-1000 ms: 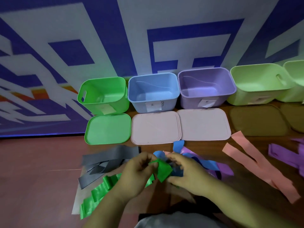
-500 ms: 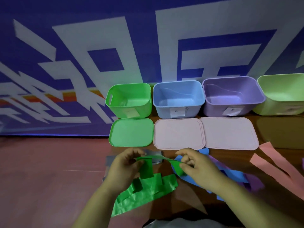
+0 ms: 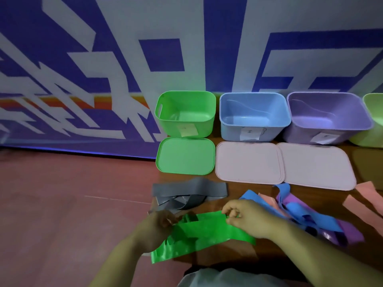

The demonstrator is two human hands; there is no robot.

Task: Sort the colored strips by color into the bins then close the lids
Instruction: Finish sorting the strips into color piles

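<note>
Hands pinch the green strips (image 3: 203, 230), left hand (image 3: 157, 228) at their left end, right hand (image 3: 246, 218) at the upper edge.

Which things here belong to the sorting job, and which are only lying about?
Job: left hand and right hand holding green strips; grey strips, blue strips, purple strips, pink strips; green bin, blue bin, purple bin, lime bin; green lid, pale lids.
Only around: wall, table.

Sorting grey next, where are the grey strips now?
In the head view, the grey strips lie just in front of the green lid, beyond the left hand.
</note>
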